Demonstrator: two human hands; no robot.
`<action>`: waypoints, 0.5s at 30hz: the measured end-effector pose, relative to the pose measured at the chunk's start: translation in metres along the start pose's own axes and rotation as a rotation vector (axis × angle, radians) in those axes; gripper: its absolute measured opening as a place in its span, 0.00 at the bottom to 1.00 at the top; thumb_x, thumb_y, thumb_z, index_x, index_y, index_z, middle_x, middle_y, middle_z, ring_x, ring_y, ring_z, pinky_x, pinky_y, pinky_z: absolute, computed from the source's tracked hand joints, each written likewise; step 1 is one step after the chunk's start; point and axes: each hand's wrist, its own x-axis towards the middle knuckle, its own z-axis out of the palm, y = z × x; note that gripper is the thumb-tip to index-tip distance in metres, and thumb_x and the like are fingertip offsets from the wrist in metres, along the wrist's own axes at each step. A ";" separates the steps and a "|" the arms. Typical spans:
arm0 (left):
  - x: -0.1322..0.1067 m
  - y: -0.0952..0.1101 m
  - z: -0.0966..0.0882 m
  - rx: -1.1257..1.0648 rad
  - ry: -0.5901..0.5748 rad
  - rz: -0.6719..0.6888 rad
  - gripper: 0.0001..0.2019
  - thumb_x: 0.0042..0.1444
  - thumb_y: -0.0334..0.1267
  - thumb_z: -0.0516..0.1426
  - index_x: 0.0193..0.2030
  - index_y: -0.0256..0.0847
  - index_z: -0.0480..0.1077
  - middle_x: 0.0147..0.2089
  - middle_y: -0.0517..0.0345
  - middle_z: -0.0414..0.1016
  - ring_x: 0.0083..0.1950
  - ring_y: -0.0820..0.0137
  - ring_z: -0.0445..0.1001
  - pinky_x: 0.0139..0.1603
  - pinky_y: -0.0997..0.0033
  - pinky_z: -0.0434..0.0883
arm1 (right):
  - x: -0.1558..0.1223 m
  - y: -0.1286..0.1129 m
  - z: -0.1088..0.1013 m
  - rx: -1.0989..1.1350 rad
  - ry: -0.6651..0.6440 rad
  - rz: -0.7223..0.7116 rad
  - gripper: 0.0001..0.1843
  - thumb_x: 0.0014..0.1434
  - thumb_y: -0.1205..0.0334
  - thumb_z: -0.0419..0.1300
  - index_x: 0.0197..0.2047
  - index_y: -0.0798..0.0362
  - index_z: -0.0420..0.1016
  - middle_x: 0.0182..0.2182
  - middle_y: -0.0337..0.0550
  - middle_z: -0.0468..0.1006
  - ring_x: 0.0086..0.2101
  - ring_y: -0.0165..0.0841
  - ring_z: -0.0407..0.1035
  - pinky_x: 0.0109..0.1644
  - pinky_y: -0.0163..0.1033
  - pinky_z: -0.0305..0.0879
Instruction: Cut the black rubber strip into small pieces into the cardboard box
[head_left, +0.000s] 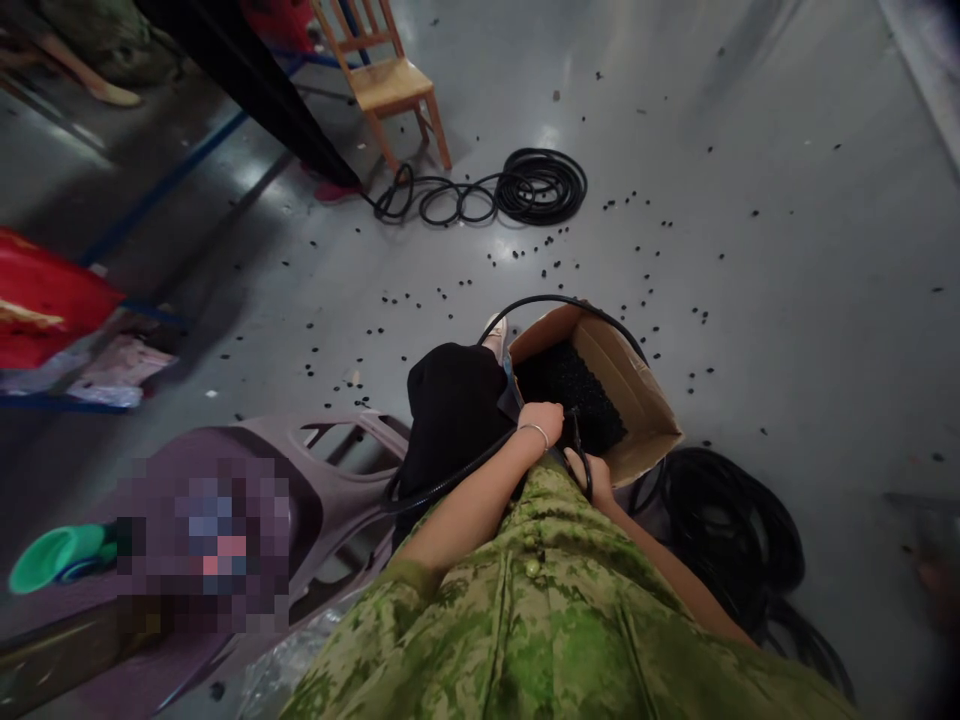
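My left hand (541,420) is closed around a black hose (457,482), whose short end pokes out past the fingers. Just beside it, my right hand (592,472) grips a dark hand tool (578,445) that looks like pliers or cutters; its jaws point up toward the hose end. Both hands are over the near edge of an open cardboard box (645,400). Inside the box lies a heap of small black pieces (574,385). A loop of hose arches over the box's far side. The exact contact between tool and hose is too small to make out.
Coiled black hose (541,187) lies ahead near a wooden chair (394,85); another coil (731,520) rests to the right. Small black bits dot the grey floor. At left stand a purple plastic stool (337,470) with a green cup (56,558), and a red bag (52,300).
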 end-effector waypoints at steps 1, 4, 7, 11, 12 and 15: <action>0.000 0.000 0.000 0.001 -0.002 -0.006 0.15 0.65 0.36 0.49 0.50 0.35 0.74 0.47 0.41 0.80 0.49 0.58 0.79 0.46 0.61 0.74 | 0.000 -0.001 0.000 -0.008 0.006 0.008 0.34 0.52 0.30 0.51 0.17 0.53 0.69 0.17 0.44 0.69 0.25 0.36 0.66 0.29 0.37 0.58; -0.002 0.000 -0.001 -0.002 -0.006 -0.022 0.15 0.65 0.36 0.49 0.49 0.35 0.74 0.46 0.41 0.80 0.49 0.57 0.79 0.46 0.61 0.74 | -0.003 -0.005 -0.002 0.024 -0.009 0.012 0.34 0.51 0.29 0.52 0.17 0.53 0.68 0.17 0.43 0.68 0.24 0.35 0.64 0.29 0.37 0.57; -0.006 0.000 -0.002 -0.012 0.008 -0.008 0.15 0.66 0.38 0.48 0.50 0.37 0.73 0.47 0.43 0.79 0.48 0.58 0.79 0.45 0.62 0.74 | -0.009 -0.007 -0.009 0.124 -0.061 0.026 0.35 0.50 0.27 0.52 0.19 0.54 0.67 0.17 0.42 0.68 0.23 0.32 0.61 0.28 0.36 0.57; -0.009 0.000 -0.003 -0.018 0.031 0.007 0.15 0.67 0.40 0.46 0.51 0.40 0.71 0.47 0.45 0.78 0.47 0.60 0.79 0.44 0.64 0.74 | -0.015 -0.007 -0.023 0.243 -0.173 0.109 0.35 0.50 0.27 0.52 0.24 0.55 0.70 0.18 0.42 0.69 0.22 0.32 0.62 0.27 0.36 0.57; -0.010 0.000 -0.003 -0.018 0.035 0.009 0.15 0.67 0.40 0.46 0.51 0.40 0.71 0.47 0.46 0.78 0.46 0.61 0.79 0.43 0.64 0.74 | -0.016 -0.007 -0.027 0.244 -0.196 0.112 0.35 0.50 0.27 0.52 0.24 0.55 0.71 0.19 0.43 0.71 0.22 0.32 0.62 0.28 0.36 0.58; -0.011 0.000 -0.002 -0.008 0.037 0.029 0.15 0.68 0.41 0.46 0.50 0.42 0.71 0.46 0.47 0.77 0.45 0.61 0.79 0.41 0.66 0.73 | -0.016 -0.008 -0.033 0.198 -0.224 0.100 0.35 0.49 0.27 0.52 0.25 0.55 0.73 0.20 0.44 0.73 0.23 0.34 0.65 0.28 0.36 0.59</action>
